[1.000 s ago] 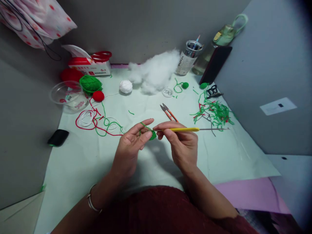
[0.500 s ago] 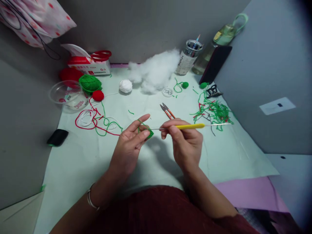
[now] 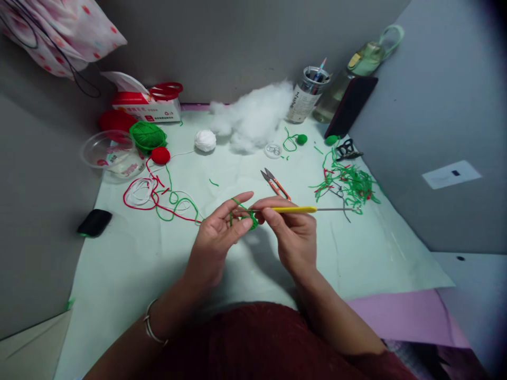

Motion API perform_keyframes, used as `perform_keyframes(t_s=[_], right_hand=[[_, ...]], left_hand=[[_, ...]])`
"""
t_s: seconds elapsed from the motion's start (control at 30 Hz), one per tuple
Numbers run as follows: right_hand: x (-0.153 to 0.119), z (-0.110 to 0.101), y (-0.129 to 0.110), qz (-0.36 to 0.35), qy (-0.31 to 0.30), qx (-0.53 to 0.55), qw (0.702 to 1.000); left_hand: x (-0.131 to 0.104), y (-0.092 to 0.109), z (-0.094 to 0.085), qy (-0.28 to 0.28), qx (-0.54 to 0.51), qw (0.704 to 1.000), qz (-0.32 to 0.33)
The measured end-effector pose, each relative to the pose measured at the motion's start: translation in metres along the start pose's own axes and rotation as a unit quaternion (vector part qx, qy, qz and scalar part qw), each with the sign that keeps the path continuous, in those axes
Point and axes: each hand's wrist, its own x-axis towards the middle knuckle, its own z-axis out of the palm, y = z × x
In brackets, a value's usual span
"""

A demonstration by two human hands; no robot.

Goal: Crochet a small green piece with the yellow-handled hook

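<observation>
A small green crocheted piece (image 3: pixel 253 220) is pinched between the thumb and fingers of my left hand (image 3: pixel 216 237), and green yarn loops round its raised index finger. My right hand (image 3: pixel 295 232) grips a crochet hook (image 3: pixel 297 209) with a yellow handle, held nearly level. The hook's metal tip reaches to the left, at the green piece and the yarn; how it sits in the stitches is too small to tell. Just behind my right hand lie orange thread snips (image 3: pixel 277 186). Red, green and white strands (image 3: pixel 170 206) lie left of my left hand.
White stuffing (image 3: pixel 255 116) and a white yarn ball (image 3: pixel 205 141) are at the back. A tissue box (image 3: pixel 148 111), green yarn (image 3: pixel 148 136) and a plastic tub (image 3: pixel 109 150) stand back left. At right are yarn scraps (image 3: pixel 354 184), a pen can (image 3: pixel 307 97), a phone (image 3: pixel 350 107) and a bottle (image 3: pixel 366 58).
The hook and my right hand have moved left, towards my left hand. My left hand and the green piece have shifted slightly right and down.
</observation>
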Motion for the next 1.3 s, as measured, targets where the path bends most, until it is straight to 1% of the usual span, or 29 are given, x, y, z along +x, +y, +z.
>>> perform_keyframes(t_s=[0.1,0.23,0.33,0.43,0.5,0.57,0.63,0.7,0.73,0.77,0.8,0.83,0.87,0.9,0.93,1.0,1.07,1.13,1.17,1.23,1.3], right_hand=[[0.002,-0.001,0.003,0.034,0.005,0.051,0.998],[0.005,-0.003,0.004,0.066,0.011,0.109,0.992],[0.004,-0.004,0.001,0.049,0.0,0.104,0.993],[0.002,-0.005,-0.004,0.02,-0.006,0.046,0.999],[-0.001,-0.005,-0.007,-0.014,-0.007,-0.018,1.0],[-0.005,-0.004,-0.008,-0.08,-0.015,-0.091,0.993],[-0.009,-0.002,-0.006,-0.17,-0.036,-0.168,0.97],[-0.013,-0.001,-0.003,-0.248,-0.051,-0.248,0.935],[-0.014,0.0,-0.001,-0.273,-0.048,-0.279,0.919],[-0.015,0.001,0.0,-0.285,-0.041,-0.297,0.91],[-0.015,0.0,0.001,-0.285,-0.03,-0.294,0.912],[-0.015,0.0,0.001,-0.269,-0.016,-0.269,0.925],[-0.013,-0.001,0.001,-0.239,-0.005,-0.224,0.945],[-0.012,-0.002,0.0,-0.198,0.006,-0.164,0.966],[-0.01,-0.003,-0.001,-0.153,0.01,-0.101,0.983],[-0.005,-0.003,-0.004,-0.083,0.009,-0.003,0.996],[-0.002,-0.002,-0.005,-0.056,-0.011,0.02,0.998],[-0.002,0.0,-0.006,-0.058,-0.023,-0.011,0.998],[-0.003,0.002,-0.006,-0.072,-0.025,-0.036,0.996],[-0.006,0.004,-0.003,-0.13,-0.029,-0.104,0.986],[-0.01,0.004,0.0,-0.212,-0.027,-0.189,0.958]], left_hand=[[-0.001,-0.002,-0.004,-0.015,0.038,0.999,-0.004],[0.0,-0.002,-0.007,-0.011,0.033,0.999,-0.001],[0.0,0.0,-0.007,-0.001,0.033,0.999,0.007],[-0.001,0.0,-0.007,0.01,0.045,0.999,0.017],[-0.001,0.0,-0.007,0.026,0.064,0.997,0.031],[-0.002,-0.001,-0.007,0.048,0.09,0.993,0.051],[-0.003,-0.003,-0.005,0.075,0.115,0.988,0.075],[-0.004,-0.003,-0.002,0.084,0.098,0.989,0.077],[-0.004,-0.003,-0.001,0.072,0.069,0.993,0.057],[-0.004,-0.002,-0.001,0.05,0.03,0.998,0.024],[-0.004,-0.001,-0.001,0.025,-0.012,0.999,-0.018],[-0.003,0.001,-0.001,0.003,-0.05,0.997,-0.059],[-0.003,0.003,-0.002,-0.011,-0.078,0.993,-0.09],[-0.002,0.005,-0.002,-0.016,-0.096,0.99,-0.106],[-0.002,0.007,-0.003,-0.016,-0.103,0.989,-0.106],[-0.001,0.009,-0.004,-0.013,-0.091,0.992,-0.083],[-0.001,0.008,-0.003,-0.018,-0.062,0.996,-0.055],[-0.001,0.005,0.0,-0.018,-0.039,0.999,-0.03],[-0.002,0.004,0.001,-0.011,-0.034,0.999,-0.017],[-0.002,0.001,0.004,0.01,-0.036,0.999,-0.001],[-0.002,0.0,0.005,0.022,-0.056,0.998,-0.021]])
